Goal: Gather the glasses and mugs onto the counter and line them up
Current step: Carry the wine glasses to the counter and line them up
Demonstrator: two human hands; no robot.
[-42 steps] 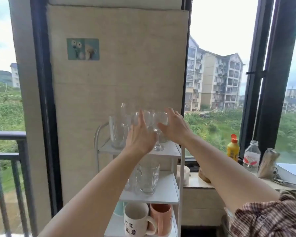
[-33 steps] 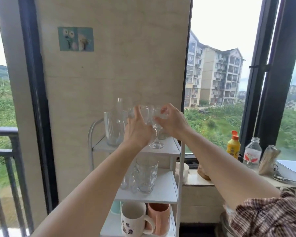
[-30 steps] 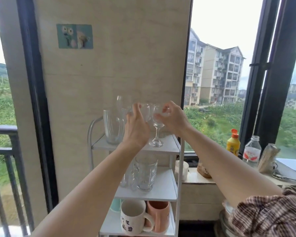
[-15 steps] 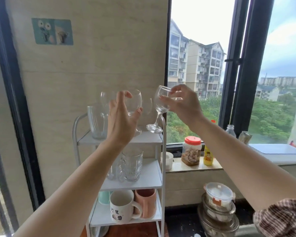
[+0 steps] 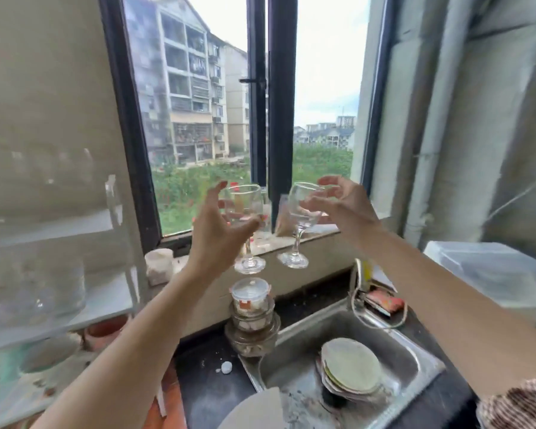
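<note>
Holding one stemmed glass in each hand, a person stands facing a window above a sink [image 5: 415, 360]. The left hand [image 5: 217, 233] has its fingers [image 5: 245, 222] curled around the bowl of the left wine glass [image 5: 245, 212]. The right hand [image 5: 344, 209] grips the bowl of the right wine glass [image 5: 300, 215], which tilts slightly. Both glasses hang in mid-air, stems pointing down, feet close together but apart. The dark counter [image 5: 211, 388] lies below and nearer the left hand, so that glass likely goes down first. A blurred white shelf rack [image 5: 75, 317] stands at far left.
</note>
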